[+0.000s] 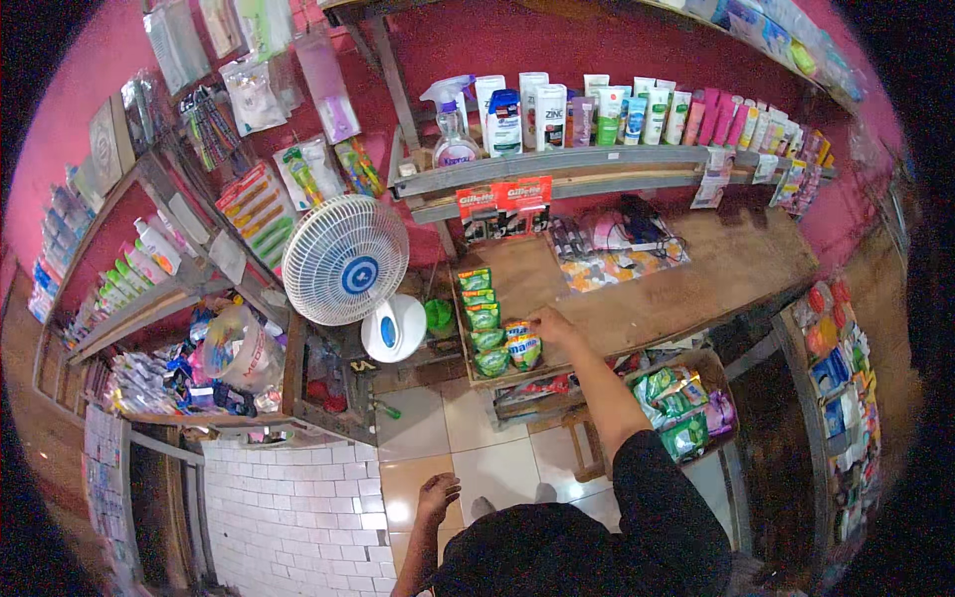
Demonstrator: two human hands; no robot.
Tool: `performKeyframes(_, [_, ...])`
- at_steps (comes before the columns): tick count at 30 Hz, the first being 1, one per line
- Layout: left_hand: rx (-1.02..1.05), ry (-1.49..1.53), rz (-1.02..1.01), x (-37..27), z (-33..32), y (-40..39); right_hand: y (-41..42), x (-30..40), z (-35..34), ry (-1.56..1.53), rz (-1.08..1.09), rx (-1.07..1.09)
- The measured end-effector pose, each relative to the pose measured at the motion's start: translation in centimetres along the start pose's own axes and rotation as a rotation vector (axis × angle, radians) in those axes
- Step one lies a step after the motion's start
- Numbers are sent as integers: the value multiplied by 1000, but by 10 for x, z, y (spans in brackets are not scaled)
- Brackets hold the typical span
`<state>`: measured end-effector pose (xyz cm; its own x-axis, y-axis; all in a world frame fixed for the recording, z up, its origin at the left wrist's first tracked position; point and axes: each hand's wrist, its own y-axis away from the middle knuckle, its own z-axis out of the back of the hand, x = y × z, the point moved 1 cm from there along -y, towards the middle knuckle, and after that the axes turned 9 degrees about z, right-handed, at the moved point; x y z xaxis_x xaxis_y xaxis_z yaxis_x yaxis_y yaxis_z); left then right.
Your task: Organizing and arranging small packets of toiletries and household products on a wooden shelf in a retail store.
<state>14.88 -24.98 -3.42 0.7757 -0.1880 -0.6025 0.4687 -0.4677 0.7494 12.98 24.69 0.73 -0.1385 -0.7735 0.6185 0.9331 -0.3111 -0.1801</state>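
Note:
My right hand (553, 328) reaches over the wooden counter (634, 310) and touches the top of a yellow and blue pouch (524, 349) at the counter's front left corner. Whether the fingers pinch the pouch is too small to tell. To its left, a column of green pouches (483, 316) stands along the counter's left edge, with a green pouch (492, 363) at the front. My left hand (440, 494) hangs low over the tiled floor, its fingers curled loosely, nothing visible in it.
A white fan (345, 261) stands left of the counter. Below the counter's front sits a box of green and purple packets (683, 410). Bottles and tubes line the shelf (567, 168) above. At left stands a rack with a clear plastic tub (242, 351). A small wooden stool (586, 448) is below.

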Motion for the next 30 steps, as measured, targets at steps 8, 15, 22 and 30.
performKeyframes(8, [181, -106, -86, -3, -4, -16, 40, 28, 9, -97, 90, -431])
performKeyframes(15, [300, -238, 50, -3, -45, -26, 197, 104, 45, -161, -363, -720])
performKeyframes(22, [437, -606, 170, 8, -101, -43, 340, 59, 45, 277, -576, -913])
performKeyframes(30, [441, -634, 112, 10, -133, -26, 394, 6, 81, 254, -755, -952])
